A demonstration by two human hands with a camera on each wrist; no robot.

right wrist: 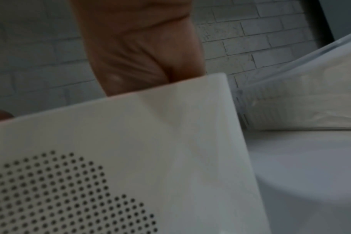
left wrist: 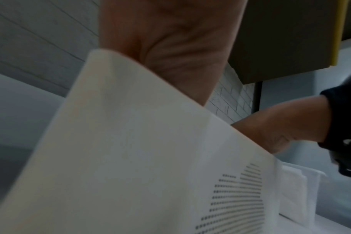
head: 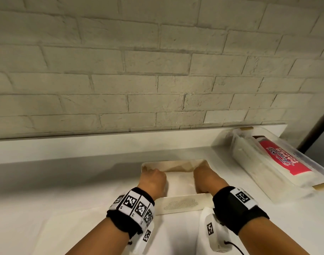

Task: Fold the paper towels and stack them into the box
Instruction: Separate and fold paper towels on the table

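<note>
Paper towels, white and folded, lie inside the box, a small white box with a patch of little holes in its near wall, standing on the white table in front of the person. Both hands reach down into the box over this near wall, and the towels are seen between them in the head view. The left hand is at the left side of the box, with its knuckles up and its fingers going down toward the left edge of the towels; the right hand is at the right side in the same way, at the right edge of the towels. The fingertips of both hands are hidden by the backs of the hands and by the box wall, so I cannot tell if the hands grasp the towels, press on them, or are relaxed. In the left wrist view the palm goes behind the box wall, and in the right wrist view the palm also disappears behind the dotted wall. To the right of the box, a little apart from it, a clear plastic container stands on the table, holding a pack with a red label. A wall of pale bricks rises behind the table
</note>
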